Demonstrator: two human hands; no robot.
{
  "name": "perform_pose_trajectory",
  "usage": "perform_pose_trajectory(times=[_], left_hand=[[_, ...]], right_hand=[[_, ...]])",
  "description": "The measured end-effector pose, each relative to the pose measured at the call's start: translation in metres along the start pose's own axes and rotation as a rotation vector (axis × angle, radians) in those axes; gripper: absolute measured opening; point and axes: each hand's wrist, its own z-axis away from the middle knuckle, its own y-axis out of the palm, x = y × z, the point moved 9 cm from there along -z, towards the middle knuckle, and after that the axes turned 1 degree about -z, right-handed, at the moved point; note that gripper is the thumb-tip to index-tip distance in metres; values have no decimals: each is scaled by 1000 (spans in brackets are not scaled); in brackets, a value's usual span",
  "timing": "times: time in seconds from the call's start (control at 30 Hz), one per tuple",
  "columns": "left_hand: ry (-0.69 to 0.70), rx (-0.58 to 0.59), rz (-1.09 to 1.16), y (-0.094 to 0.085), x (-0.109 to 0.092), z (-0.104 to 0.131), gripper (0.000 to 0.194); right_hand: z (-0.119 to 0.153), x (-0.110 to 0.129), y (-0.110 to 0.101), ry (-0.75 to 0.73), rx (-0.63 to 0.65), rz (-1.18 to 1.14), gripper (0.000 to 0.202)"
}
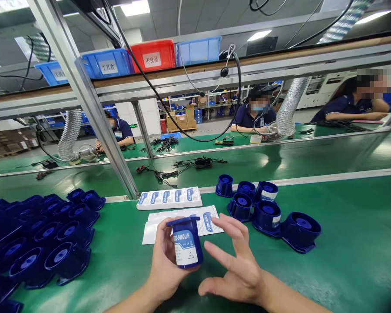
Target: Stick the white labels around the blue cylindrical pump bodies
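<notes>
A dark blue plastic housing with a flanged rim is gripped in my left hand. Its side carries a blue-and-white label that reads 5000L/H. My right hand is just right of the housing, fingers spread, holding nothing and apart from it. Behind the hands lies a partly used label sheet on the green table. Beyond that sits a stack of label sheets. To the right stand several similar blue housings, some with labels showing.
Many blue housings crowd the left of the green table. A metal post rises behind it. Black cables lie farther back. Blue and red bins rest on the overhead shelf. Several people sit across the benches.
</notes>
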Motion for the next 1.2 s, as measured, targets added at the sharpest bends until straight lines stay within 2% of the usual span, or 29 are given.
perform_pose_trajectory(times=[0.07,0.1,0.17,0.3,0.4,0.47,0.57,0.63,0.77,0.83,0.9,1.03,1.13,1.2], left_hand=[[23,57,-26,5,0,3,99],[27,81,-42,7,0,5,100],[21,100,-73,8,3,8,98],[-21,86,-49,8,7,7,91],[-68,91,22,9,11,4,95],[-96,99,46,10,15,2,98],[-87,55,38,4,15,-1,100],[-53,26,-6,0,11,-1,96],[43,87,-223,7,-1,6,86],[96,111,-311,10,-7,10,85],[107,116,-344,11,-9,12,83],[-2,74,-252,2,-3,5,86],[-28,-55,-128,-14,-5,-5,93],[2,-109,-134,-20,-10,-8,93]], right_hand=[[-1,-7,7,-11,80,34,92],[-1,-9,11,-14,123,45,96],[-1,-12,15,-7,159,68,86],[1,-1,16,-60,144,113,48],[4,11,14,-165,142,135,36],[5,15,9,-218,121,122,35],[8,22,4,-311,132,41,47],[7,22,3,-306,157,9,61],[3,2,15,-105,241,54,101],[5,-6,25,-28,301,59,112],[8,-10,34,11,353,21,110],[16,-8,44,25,429,-35,104],[23,9,47,-134,474,-33,102],[24,18,44,-214,438,-66,100]])
